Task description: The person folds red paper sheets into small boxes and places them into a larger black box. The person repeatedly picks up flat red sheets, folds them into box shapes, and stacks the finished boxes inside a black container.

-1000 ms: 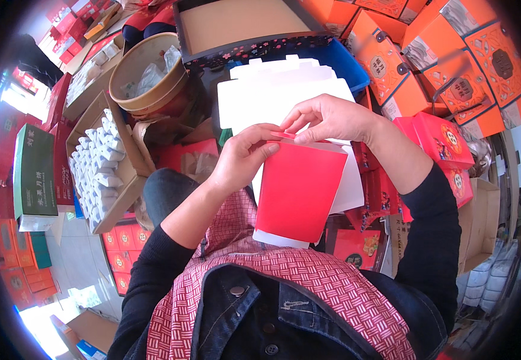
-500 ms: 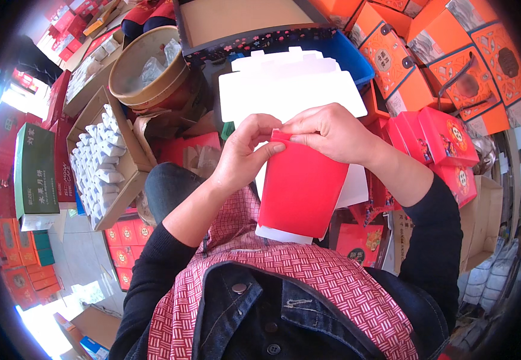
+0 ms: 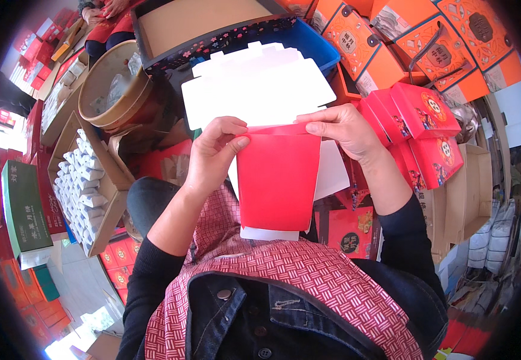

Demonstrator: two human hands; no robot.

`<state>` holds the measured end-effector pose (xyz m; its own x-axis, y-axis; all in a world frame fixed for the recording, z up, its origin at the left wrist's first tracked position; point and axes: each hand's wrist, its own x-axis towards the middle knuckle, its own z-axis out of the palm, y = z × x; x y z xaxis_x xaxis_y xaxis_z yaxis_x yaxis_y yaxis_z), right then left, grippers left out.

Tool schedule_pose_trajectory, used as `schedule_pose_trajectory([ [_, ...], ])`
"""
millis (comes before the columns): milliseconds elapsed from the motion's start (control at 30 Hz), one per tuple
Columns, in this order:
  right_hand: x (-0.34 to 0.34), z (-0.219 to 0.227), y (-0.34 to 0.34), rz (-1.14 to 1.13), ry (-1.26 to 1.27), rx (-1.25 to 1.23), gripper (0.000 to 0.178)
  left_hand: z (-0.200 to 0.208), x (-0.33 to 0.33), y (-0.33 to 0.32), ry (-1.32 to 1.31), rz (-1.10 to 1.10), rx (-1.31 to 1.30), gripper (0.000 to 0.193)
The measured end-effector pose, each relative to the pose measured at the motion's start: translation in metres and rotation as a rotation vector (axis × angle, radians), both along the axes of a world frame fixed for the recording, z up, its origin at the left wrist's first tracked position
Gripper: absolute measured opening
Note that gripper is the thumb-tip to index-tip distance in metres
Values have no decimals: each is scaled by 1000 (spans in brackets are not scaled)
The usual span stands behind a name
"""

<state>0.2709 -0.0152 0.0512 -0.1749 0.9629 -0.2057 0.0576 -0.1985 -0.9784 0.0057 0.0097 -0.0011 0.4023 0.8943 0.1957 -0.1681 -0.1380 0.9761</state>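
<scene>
A red cardboard box piece [image 3: 278, 180] stands upright over my lap, its far edge folded into a narrow strip. My left hand [image 3: 214, 150] pinches the left end of that edge between thumb and fingers. At the right end, my right hand [image 3: 347, 129] grips the same edge, thumb near side. White card shows below the red panel and to its right. Just beyond my hands lie flat white card blanks [image 3: 260, 90] with notched far edges. What lies under the red piece is hidden.
Left stand a carton of small white packets [image 3: 80, 186], a round tub [image 3: 112, 84] and a green box [image 3: 26, 207]. Beyond are a floral-edged tray [image 3: 206, 30] and a blue bin [image 3: 314, 45]. Right are stacked red boxes [image 3: 422, 114] and orange boxes [image 3: 434, 54]. Another person's hands show at top left.
My right hand has slid right along the far edge, away from my left hand. The red piece now faces me squarely instead of slanting. The whole view has shifted a little.
</scene>
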Motion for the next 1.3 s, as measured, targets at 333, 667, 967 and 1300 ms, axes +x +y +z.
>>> schedule_pose_trajectory([
  [333,-21,-17,-21,-57,-305,447,22,-9,-1,-3,19,65,-21,6],
  [667,-28,-28,-32,-29,-344,516,26,23,-11,18,522,-102,363,19],
  [967,-73,3,-20,71,-299,496,34,68,-35,18,1078,-301,550,63],
  [1300,-208,19,59,577,-191,473,28,-20,-299,-140,-696,1183,-335,68],
])
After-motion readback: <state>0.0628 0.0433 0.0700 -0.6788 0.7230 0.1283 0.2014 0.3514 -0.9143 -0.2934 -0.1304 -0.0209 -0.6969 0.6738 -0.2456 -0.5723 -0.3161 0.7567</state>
